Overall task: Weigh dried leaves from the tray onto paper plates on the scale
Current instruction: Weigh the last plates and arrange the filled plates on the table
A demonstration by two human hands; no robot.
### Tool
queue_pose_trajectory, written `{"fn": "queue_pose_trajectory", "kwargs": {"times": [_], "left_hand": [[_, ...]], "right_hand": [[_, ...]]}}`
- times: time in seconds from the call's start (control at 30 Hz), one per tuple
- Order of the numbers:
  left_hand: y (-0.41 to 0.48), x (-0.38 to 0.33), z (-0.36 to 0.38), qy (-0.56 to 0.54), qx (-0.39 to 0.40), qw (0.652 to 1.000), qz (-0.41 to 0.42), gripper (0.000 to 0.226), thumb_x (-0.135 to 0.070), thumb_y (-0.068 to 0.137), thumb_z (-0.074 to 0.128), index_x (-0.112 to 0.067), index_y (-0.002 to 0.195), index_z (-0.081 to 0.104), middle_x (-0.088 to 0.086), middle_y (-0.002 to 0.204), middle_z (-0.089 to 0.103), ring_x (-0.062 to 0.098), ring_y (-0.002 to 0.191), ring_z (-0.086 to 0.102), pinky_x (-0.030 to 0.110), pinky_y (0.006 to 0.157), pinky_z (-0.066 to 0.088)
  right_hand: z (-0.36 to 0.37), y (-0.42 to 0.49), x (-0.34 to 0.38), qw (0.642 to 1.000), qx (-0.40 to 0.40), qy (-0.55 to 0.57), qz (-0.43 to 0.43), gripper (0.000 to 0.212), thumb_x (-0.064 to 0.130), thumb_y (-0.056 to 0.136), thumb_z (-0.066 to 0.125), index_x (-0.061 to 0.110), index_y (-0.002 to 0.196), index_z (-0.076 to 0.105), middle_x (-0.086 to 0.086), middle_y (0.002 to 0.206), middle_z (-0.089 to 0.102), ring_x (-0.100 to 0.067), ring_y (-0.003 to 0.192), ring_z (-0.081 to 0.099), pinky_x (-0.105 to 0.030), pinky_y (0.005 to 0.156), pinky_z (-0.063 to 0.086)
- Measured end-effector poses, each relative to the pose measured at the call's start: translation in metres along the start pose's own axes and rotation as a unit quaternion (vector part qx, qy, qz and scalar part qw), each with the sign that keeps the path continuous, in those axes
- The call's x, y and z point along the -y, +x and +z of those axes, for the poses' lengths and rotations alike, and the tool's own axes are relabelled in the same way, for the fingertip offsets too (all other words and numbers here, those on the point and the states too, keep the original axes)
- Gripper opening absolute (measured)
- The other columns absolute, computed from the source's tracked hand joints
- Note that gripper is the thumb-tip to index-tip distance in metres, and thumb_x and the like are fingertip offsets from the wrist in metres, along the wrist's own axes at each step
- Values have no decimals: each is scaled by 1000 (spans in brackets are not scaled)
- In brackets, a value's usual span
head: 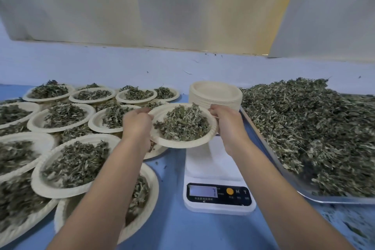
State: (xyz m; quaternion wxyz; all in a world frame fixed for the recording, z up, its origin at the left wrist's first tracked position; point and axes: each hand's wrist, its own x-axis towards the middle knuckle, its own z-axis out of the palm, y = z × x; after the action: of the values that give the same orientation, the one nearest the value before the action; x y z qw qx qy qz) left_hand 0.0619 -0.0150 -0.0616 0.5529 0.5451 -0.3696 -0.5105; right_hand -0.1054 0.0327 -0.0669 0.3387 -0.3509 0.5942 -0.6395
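We held one plate (162, 112) of dried leaves (182, 124) with both hands, over the far end of the scale (215, 160) and a little to its left. Our left hand (138, 126) had its fingers curled round the left rim. Our right hand (226, 123) gripped the right rim in the same way. We could not tell if the plate touched the scale, but it looked lifted. The display (203, 191) was lit, but the number was too blurred to read with certainty.

A good part of the work was done, in our judgement. Many filled plates (40, 185) lay on the left side of the blue table (172, 229), close together and partly one over another. The plate in our hands seemed to be a weighed portion on its way to join them.

Much was left, however. The tray (334, 201) on the right held a big heap (314, 128) of the same leaves. A tall stack of empty plates (215, 92) stood behind the scale, just beside the tray. So we expected many more rounds: a new plate on the scale, leaves from the tray, then the plate put aside.
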Motion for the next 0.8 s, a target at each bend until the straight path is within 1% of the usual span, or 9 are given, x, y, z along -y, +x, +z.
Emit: {"fn": "queue_pose_trajectory", "kwargs": {"times": [0.07,0.23,0.37,0.47,0.53,0.57,0.67,0.73,0.8], "left_hand": [[13,-13,-11,-20,-22,1000,8,36,10,90,44,-9,116,62,9,117,55,26,116,49,42,103,40],[52,-46,-39,-56,-56,997,2,38,8,92,43,-9,120,62,7,126,56,27,118,50,40,100,43],[86,-71,-63,-82,-60,995,-15,30,0,90,52,-1,120,56,14,124,54,28,103,53,45,98,46],[117,-86,-82,-98,-44,994,-20,27,-5,91,55,0,117,53,12,102,56,22,83,55,31,70,53],[136,-90,-94,-90,-29,995,-34,8,-6,92,54,-4,100,53,6,81,51,15,63,49,19,43,46],[146,-90,-99,-88,-23,995,-47,5,-6,92,55,-6,96,51,5,78,50,13,60,49,17,38,44],[172,-85,-114,-89,-13,993,-72,20,-4,92,56,-3,112,50,6,83,54,11,55,47,18,35,45],[188,-81,-121,-80,-27,993,-77,36,-2,91,58,3,125,48,10,93,59,12,59,54,21,35,47],[201,-74,-127,-83,-46,992,-84,40,2,88,61,7,126,48,15,97,62,16,65,60,22,36,49]], "right_hand": [[15,-1,8,999,35,20,32,13,5,89,49,-5,86,57,-11,79,53,-23,70,53,-29,63,46],[61,2,27,984,137,62,99,6,8,92,55,6,89,59,-7,72,55,-15,52,56,-21,47,49],[110,18,39,975,147,106,127,11,2,93,53,2,83,55,-10,78,49,-19,64,54,-22,45,52],[150,39,47,977,141,98,128,14,0,94,50,4,80,50,-10,83,46,-20,66,53,-27,52,54],[176,53,49,977,141,92,128,15,0,94,49,4,79,49,-10,82,46,-19,67,53,-30,60,54],[187,60,49,977,145,91,131,15,0,95,49,3,80,50,-10,82,47,-19,68,54,-32,63,54],[219,77,44,977,153,74,131,4,-1,95,48,-2,93,52,-10,83,47,-19,71,54,-31,60,53],[237,88,36,979,156,52,123,10,-1,95,49,-5,104,52,-10,82,48,-19,69,54,-29,56,53],[253,100,25,983,145,8,110,18,2,94,52,-7,109,55,-11,82,51,-21,68,58,-30,63,56]]}}
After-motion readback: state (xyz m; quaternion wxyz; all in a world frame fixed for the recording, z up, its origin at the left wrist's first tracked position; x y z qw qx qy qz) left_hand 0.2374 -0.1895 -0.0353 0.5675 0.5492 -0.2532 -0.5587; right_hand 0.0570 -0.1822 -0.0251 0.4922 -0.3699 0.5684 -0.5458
